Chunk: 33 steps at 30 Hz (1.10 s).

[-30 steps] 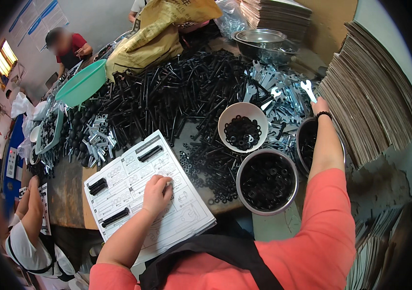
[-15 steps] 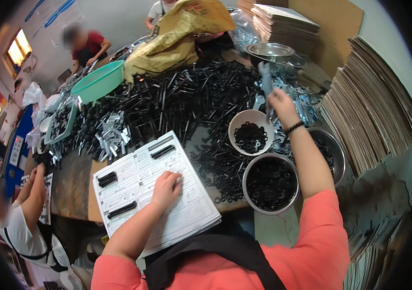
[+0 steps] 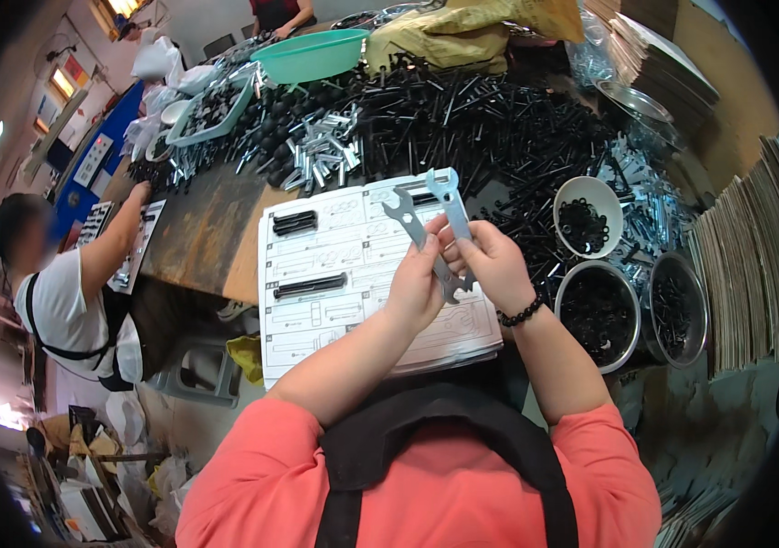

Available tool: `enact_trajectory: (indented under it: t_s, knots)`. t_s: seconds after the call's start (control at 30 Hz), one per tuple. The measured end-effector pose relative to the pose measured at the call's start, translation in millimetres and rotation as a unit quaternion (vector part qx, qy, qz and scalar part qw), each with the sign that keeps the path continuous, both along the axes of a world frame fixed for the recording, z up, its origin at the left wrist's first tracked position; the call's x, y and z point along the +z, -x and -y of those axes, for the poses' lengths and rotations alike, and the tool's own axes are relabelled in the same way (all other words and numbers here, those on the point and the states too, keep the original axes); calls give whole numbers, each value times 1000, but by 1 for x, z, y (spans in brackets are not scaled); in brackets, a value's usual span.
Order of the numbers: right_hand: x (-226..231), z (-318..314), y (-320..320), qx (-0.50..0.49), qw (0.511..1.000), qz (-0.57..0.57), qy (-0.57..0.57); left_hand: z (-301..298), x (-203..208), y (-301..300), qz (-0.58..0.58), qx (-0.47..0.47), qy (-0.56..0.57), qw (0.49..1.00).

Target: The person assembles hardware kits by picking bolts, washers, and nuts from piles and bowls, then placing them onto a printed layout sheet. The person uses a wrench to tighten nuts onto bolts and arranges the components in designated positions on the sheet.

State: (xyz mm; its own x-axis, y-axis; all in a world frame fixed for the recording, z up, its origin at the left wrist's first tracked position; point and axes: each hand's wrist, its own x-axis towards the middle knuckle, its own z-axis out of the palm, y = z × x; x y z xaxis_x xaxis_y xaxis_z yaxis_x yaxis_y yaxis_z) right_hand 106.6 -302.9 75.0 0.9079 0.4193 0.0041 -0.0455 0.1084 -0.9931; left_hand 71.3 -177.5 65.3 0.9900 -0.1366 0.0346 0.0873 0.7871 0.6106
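Observation:
Over the stack of printed sheets [image 3: 316, 331], both hands are close together, each holding a flat metal wrench. My left hand [image 3: 415, 290] is closed on a darker grey open-end wrench [image 3: 405, 216], its jaw tilted up to the left. In my right hand [image 3: 499, 260], a lighter wrench [image 3: 453, 208] with a rounded head points away from me. The wrenches' lower ends cross near my fingers. On the top sheet lie a short bundle of black bolts [image 3: 295, 222] and a longer pair of black bolts [image 3: 310, 285]. More black bolts [image 3: 426, 198] show partly behind the wrenches.
Right of the sheets stand a white bowl of black rings [image 3: 616, 208] and two metal bowls [image 3: 636, 315] of black parts. Heaps of black bolts [image 3: 499, 110], silver tubes [image 3: 325, 151] and flat wrenches [image 3: 650, 187] cover the table. A co-worker [image 3: 69, 292] sits at left.
My right hand has come back from the wrench pile to above the sheets. My left hand has lifted off the paper and now holds a wrench. The view has swung.

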Motion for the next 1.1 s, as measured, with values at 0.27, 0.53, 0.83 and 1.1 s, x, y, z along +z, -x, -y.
enact_trajectory:
  t_s: [0.27,0.53,0.83,1.1]
  knots:
    - [-8,-36,27,-82,889,390,226,-15,-13,20,-7,49,63,997]
    - [-20,-47,52,26,902,371,221,-39,-23,39,-39,61,-67,995]
    - [-31,8,32,143,832,362,396,-122,-10,72,82,89,-651,749]
    - [-41,2,46,177,767,407,464,-101,-30,92,122,-83,-847,511]
